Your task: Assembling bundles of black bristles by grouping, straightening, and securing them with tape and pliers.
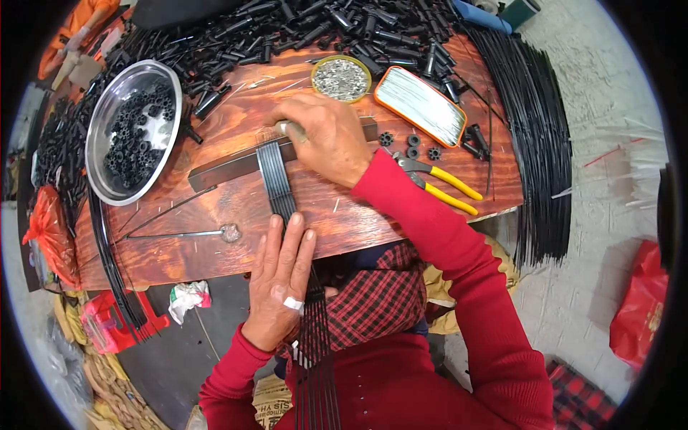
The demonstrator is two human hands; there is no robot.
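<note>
**Pinning a fan of black rods flat under a dark bar**

Pressing down from above, the right hand (326, 136) lies over a dark flat bar (236, 166) that runs across the wooden table (215, 215). Its fingers are curled, the thumb laid along the bar's top edge. It seems to grip something small and greyish there, though what that is cannot be told. The bar crosses a bundle of thin black rods (276, 183), so the rods are held side by side in a flat row rather than bunched.

The left hand (279, 283) sits at the table's near edge with fingers stretched out almost straight, flat on the same rods where they leave the wood and run down toward the person's lap. It closes on nothing — the open palm simply keeps the strands spread and steady. A white band wraps one finger.

Supplies lie within arm's reach:
- a steel bowl (132, 129) of small black rings on the left,
- a round tin (341, 77) of tiny silvery parts and an orange-rimmed tray (419, 106) of fine wires just beyond the right hand,
- yellow-handled pliers (437, 183) beside the right forearm,
- a heap of black tubes (322, 29) along the far edge — and long black rods (541, 143) hanging off the right side.
</note>
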